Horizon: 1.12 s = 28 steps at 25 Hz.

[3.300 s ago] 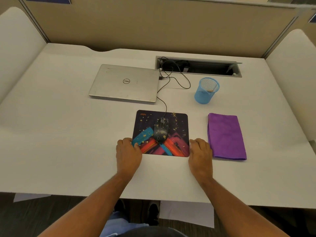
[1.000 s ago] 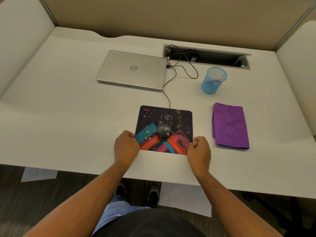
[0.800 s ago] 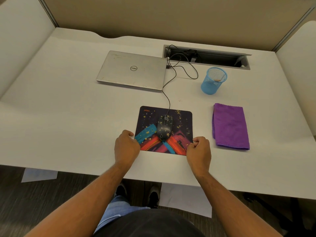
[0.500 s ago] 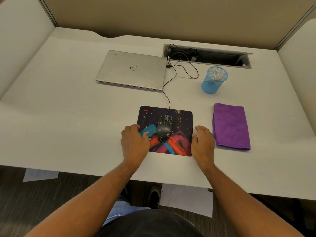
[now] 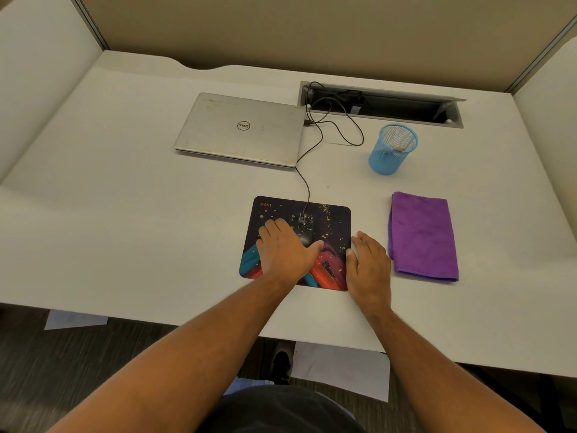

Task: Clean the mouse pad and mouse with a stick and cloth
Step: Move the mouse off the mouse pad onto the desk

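Head view: the left hand (image 5: 285, 253) lies flat-fingered over the mouse (image 5: 304, 228) on the mouse pad (image 5: 331, 245), right hand (image 5: 368, 264) relaxed at the pad's right edge, holding nothing; cleaning seems unstarted, so next fetch the purple cloth (image 5: 421, 235).

Two pieces of writing can be read. The closed silver laptop (image 5: 240, 129) carries a round badge in the middle of its lid — the brand name "DELL" inside a ring, seen upside down from the wearer's side. The dark, multicoloured mouse pad (image 5: 331, 226) has small orange-red lettering in its far left corner — also upside down, it appears to read "TIZUM", though the letters are tiny and the last ones are not certain.
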Available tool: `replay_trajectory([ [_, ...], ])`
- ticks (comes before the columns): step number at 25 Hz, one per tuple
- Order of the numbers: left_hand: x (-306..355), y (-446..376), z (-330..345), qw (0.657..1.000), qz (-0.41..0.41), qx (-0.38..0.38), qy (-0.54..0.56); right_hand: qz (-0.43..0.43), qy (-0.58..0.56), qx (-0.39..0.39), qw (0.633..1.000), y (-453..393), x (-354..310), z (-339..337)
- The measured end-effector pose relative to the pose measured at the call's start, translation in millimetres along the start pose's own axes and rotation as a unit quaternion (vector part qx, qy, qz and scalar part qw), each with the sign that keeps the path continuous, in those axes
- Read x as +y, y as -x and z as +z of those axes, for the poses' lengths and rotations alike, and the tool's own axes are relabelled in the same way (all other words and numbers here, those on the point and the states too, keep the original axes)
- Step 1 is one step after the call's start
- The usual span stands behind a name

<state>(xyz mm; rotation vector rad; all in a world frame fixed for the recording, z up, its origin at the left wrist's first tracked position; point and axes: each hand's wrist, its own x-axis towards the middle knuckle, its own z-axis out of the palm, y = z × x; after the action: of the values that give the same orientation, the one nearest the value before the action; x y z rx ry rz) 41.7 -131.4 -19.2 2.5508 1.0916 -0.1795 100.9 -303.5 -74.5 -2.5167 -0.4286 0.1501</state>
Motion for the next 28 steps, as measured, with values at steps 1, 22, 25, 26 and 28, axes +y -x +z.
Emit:
replay_trajectory([
  [1,2,-2,0,1.0,-0.004,-0.003,-0.006,-0.001,0.003,0.002,1.0,0,0,0],
  [22,-40,-18,-35,0.99,0.036,0.107,0.082,-0.002,0.015,0.004,1.0,0,2,2],
  [25,-62,-27,-51,0.987,0.049,0.127,0.09,-0.001,0.016,0.005,1.0,0,1,2],
  [26,-67,-30,-56,0.985,0.054,0.132,0.095,-0.001,0.016,0.006,1.0,0,1,2],
  [28,-76,-37,-65,0.983,0.059,0.143,0.101,0.001,0.015,0.009,1.0,0,1,2],
])
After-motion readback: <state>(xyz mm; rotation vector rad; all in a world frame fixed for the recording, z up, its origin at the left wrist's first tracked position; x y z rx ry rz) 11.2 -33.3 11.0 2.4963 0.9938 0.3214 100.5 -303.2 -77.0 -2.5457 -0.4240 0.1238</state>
